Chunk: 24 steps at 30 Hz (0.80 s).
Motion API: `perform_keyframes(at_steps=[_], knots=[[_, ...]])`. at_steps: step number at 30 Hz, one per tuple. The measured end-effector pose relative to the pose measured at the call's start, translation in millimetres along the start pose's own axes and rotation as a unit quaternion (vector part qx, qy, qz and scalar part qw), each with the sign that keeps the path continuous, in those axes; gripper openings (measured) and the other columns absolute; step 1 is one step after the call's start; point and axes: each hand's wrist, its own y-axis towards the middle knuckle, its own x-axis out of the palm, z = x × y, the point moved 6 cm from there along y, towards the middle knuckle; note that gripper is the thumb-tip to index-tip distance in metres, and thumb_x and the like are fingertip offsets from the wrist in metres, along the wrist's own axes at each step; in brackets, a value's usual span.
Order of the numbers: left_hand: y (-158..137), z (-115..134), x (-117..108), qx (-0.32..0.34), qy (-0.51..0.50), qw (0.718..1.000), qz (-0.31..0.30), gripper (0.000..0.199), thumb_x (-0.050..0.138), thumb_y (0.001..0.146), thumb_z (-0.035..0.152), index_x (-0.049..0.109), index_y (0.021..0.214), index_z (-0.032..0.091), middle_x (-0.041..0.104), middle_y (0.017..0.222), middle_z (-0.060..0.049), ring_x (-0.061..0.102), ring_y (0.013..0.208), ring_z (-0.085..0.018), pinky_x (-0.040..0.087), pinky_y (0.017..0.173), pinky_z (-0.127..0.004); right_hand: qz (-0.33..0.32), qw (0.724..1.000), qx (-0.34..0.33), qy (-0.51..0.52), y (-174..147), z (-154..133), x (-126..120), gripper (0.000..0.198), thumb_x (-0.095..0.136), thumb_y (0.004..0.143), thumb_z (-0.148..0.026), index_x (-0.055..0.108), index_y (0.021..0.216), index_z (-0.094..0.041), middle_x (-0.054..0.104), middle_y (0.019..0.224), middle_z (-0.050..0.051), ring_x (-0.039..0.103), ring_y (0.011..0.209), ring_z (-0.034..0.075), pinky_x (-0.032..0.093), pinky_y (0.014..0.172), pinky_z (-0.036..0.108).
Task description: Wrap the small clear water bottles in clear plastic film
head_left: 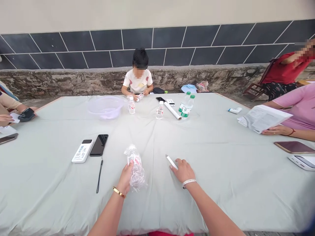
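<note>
My left hand (126, 177) is closed around a small water bottle (136, 167) loosely wrapped in crinkled clear plastic film. The bottle tilts a little, its white cap end pointing away from me, and a red-and-white label shows through the film. To the right, my right hand (184, 170) rests low over the tablecloth with its fingers on a slim white pen-like tool (171, 162). The tool has a greyish tip pointing away to the left; its exact kind is unclear. A gap of bare cloth separates the two hands.
On the cloth-covered table (214, 196) lie a power bank (82, 151) and a phone (99, 145) with a strap. Farther back stand a clear basin (107, 108), small bottles (159, 110), green-capped bottles (187, 107) and a white roll (172, 110). Other people sit around the table.
</note>
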Motion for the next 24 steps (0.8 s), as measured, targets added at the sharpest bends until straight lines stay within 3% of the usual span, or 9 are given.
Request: perform_keyframes(at_steps=[3, 9, 12, 16, 20, 22, 24], knots=[[0, -7, -1, -0.03, -0.009, 0.999, -0.009, 0.063, 0.058, 0.07, 0.062, 0.059, 0.11, 0.013, 0.067, 0.094, -0.012, 0.063, 0.085, -0.022, 0.047, 0.076, -0.032, -0.046, 0.998, -0.03, 0.009, -4, -4, 4, 0.016, 0.043, 0.086, -0.027, 0.055, 0.086, -0.017, 0.059, 0.08, 0.007, 0.055, 0.073, 0.018, 0.035, 0.06, 0.026], [-11, -14, 6, -0.042, -0.019, 0.997, -0.058, 0.055, 0.059, 0.071, 0.058, 0.062, 0.101, 0.012, 0.066, 0.09, -0.01, 0.063, 0.077, -0.019, 0.047, 0.071, -0.03, -0.092, 0.977, -0.113, 0.156, 3, -98, -16, 0.022, 0.042, 0.086, -0.036, 0.053, 0.098, -0.021, 0.057, 0.066, 0.0, 0.049, 0.058, 0.014, 0.026, 0.051, 0.022], [-11, -10, 1, -0.03, -0.03, 0.998, -0.05, 0.051, 0.061, 0.071, 0.056, 0.063, 0.096, 0.012, 0.065, 0.08, -0.007, 0.061, 0.068, -0.016, 0.046, 0.064, -0.028, -0.107, 0.966, -0.145, 0.185, -3, -124, -25, 0.023, 0.045, 0.084, -0.032, 0.056, 0.102, -0.022, 0.058, 0.067, -0.001, 0.048, 0.057, 0.013, 0.026, 0.051, 0.022], [-3, -1, -8, -0.009, -0.076, 0.997, -0.029, 0.046, 0.063, 0.07, 0.054, 0.064, 0.089, 0.012, 0.063, 0.07, -0.002, 0.057, 0.059, -0.012, 0.043, 0.059, -0.024, -0.167, 0.934, -0.218, 0.23, -53, -119, -28, 0.023, 0.047, 0.082, -0.032, 0.059, 0.1, -0.025, 0.061, 0.069, -0.002, 0.049, 0.058, 0.013, 0.032, 0.054, 0.022], [-2, 5, -8, -0.033, -0.136, 0.99, -0.022, 0.042, 0.064, 0.07, 0.051, 0.064, 0.091, 0.014, 0.063, 0.071, -0.001, 0.059, 0.064, -0.012, 0.045, 0.061, -0.023, -0.247, 0.879, -0.312, 0.263, -108, -102, -39, 0.023, 0.051, 0.08, -0.029, 0.062, 0.099, -0.025, 0.066, 0.084, -0.001, 0.056, 0.07, 0.013, 0.037, 0.063, 0.022], [-3, 6, -6, -0.048, -0.151, 0.987, -0.033, 0.042, 0.063, 0.072, 0.05, 0.063, 0.095, 0.015, 0.064, 0.074, -0.002, 0.061, 0.067, -0.013, 0.046, 0.063, -0.023, -0.303, 0.847, -0.352, 0.258, -118, -95, -42, 0.02, 0.054, 0.079, -0.029, 0.065, 0.096, -0.024, 0.066, 0.083, -0.002, 0.057, 0.07, 0.013, 0.038, 0.063, 0.021], [-3, 7, -8, -0.042, -0.143, 0.988, -0.034, 0.044, 0.063, 0.072, 0.05, 0.062, 0.098, 0.015, 0.065, 0.079, -0.003, 0.062, 0.07, -0.014, 0.047, 0.064, -0.024, -0.313, 0.846, -0.35, 0.254, -106, -85, -41, 0.02, 0.055, 0.079, -0.031, 0.065, 0.095, -0.024, 0.066, 0.081, -0.002, 0.057, 0.07, 0.013, 0.039, 0.062, 0.02]])
